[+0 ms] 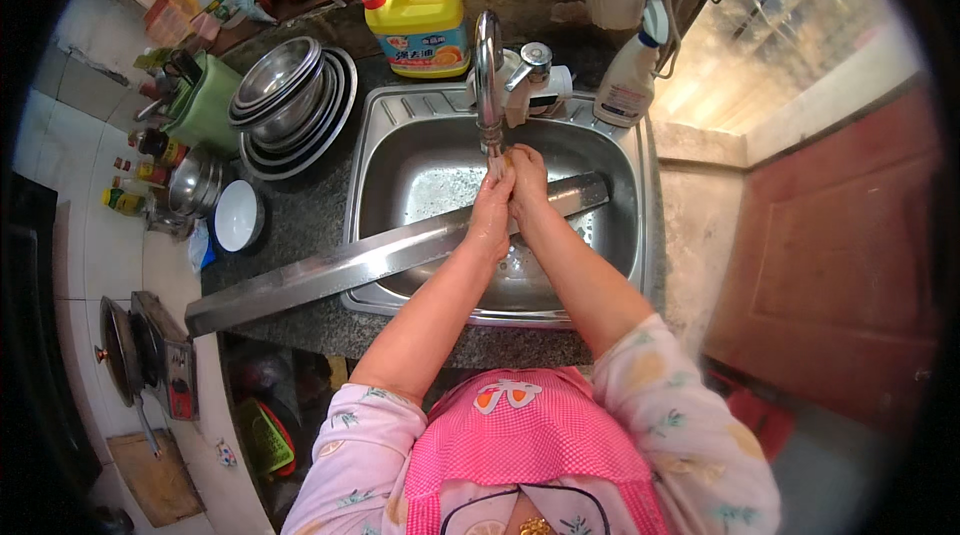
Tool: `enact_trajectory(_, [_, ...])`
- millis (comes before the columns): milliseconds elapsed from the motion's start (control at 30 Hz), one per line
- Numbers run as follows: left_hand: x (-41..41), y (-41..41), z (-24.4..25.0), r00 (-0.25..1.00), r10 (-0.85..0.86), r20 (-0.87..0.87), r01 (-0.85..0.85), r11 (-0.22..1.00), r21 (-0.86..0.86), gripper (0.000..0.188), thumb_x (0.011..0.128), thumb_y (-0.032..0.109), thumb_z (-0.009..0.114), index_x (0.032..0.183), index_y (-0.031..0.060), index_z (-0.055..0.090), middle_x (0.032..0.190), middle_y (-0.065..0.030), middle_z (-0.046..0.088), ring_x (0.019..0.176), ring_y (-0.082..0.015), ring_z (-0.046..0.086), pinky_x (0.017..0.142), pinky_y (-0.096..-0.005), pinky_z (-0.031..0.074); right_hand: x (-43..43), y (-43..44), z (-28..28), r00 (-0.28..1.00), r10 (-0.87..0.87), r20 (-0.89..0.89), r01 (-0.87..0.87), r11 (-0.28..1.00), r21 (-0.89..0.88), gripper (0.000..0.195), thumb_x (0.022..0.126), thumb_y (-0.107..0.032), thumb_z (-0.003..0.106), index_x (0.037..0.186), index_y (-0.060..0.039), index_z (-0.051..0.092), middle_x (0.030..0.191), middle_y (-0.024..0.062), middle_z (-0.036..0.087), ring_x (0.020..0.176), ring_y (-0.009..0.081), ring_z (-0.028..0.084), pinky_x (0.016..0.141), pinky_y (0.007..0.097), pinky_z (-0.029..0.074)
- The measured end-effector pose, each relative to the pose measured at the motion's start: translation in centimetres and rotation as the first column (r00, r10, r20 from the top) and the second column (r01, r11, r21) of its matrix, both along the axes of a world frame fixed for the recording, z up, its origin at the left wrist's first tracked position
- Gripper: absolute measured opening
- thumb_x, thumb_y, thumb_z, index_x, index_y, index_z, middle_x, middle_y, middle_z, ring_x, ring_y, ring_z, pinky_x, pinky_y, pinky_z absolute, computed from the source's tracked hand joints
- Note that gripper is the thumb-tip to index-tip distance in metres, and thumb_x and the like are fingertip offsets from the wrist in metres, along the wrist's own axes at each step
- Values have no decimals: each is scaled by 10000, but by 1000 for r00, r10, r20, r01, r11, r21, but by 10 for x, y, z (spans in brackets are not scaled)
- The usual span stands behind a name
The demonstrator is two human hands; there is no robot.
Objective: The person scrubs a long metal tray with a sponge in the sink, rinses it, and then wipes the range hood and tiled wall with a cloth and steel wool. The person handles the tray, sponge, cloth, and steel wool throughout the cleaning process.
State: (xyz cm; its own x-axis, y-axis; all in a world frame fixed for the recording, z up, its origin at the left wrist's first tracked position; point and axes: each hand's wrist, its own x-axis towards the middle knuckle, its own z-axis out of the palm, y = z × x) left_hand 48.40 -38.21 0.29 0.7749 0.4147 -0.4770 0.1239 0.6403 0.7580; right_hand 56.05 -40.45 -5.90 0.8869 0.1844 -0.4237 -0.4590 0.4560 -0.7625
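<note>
Both hands are together under the running chrome faucet (pixel 489 77), over a stainless steel sink (pixel 420 129). My left hand (pixel 491 208) and my right hand (pixel 529 178) touch at the fingers and look wet. A small yellowish thing shows between the fingertips; what it is and which hand grips it are unclear. Beneath my hands a long metal strip or trough (pixel 337 265) lies slantwise, one end inside the basin at the right, the other beyond the sink's left rim over the counter.
Stacked metal bowls (pixel 281 111) and a white bowl (pixel 239 216) stand left of the sink. Behind it are a yellow detergent jug (pixel 420 28), a faucet handle (pixel 534 58) and a spray bottle (pixel 628 84). A reddish door (pixel 832 257) is at the right.
</note>
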Motion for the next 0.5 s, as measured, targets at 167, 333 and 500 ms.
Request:
enact_trajectory(167, [10, 62, -44, 990, -58, 126, 110, 882, -458, 330, 919, 354, 456, 1064, 84, 578, 1026, -79, 631, 951, -253, 600, 869, -414, 468, -70, -4, 54, 990, 114, 85, -113, 993, -18, 275, 872, -107, 566, 1125, -21, 502, 1009, 64, 573, 944, 143, 541, 848, 276, 433])
enact_trajectory(333, [10, 23, -33, 994, 67, 85, -42, 964, -263, 335, 925, 387, 461, 1060, 99, 564, 1034, -63, 621, 957, -240, 590, 855, -382, 463, -9, 1, 31, 985, 150, -80, -145, 987, 70, 254, 905, -207, 521, 1090, -34, 528, 953, 47, 583, 893, 156, 559, 789, 285, 450])
enact_trajectory(500, [13, 50, -20, 986, 14, 165, 46, 936, -350, 375, 917, 451, 461, 1033, 107, 554, 978, -53, 613, 931, -234, 587, 841, -395, 458, -25, -10, 45, 931, 365, 28, -361, 903, 232, 350, 909, -228, 525, 1214, -76, 447, 1077, 57, 549, 993, 168, 535, 839, 306, 447])
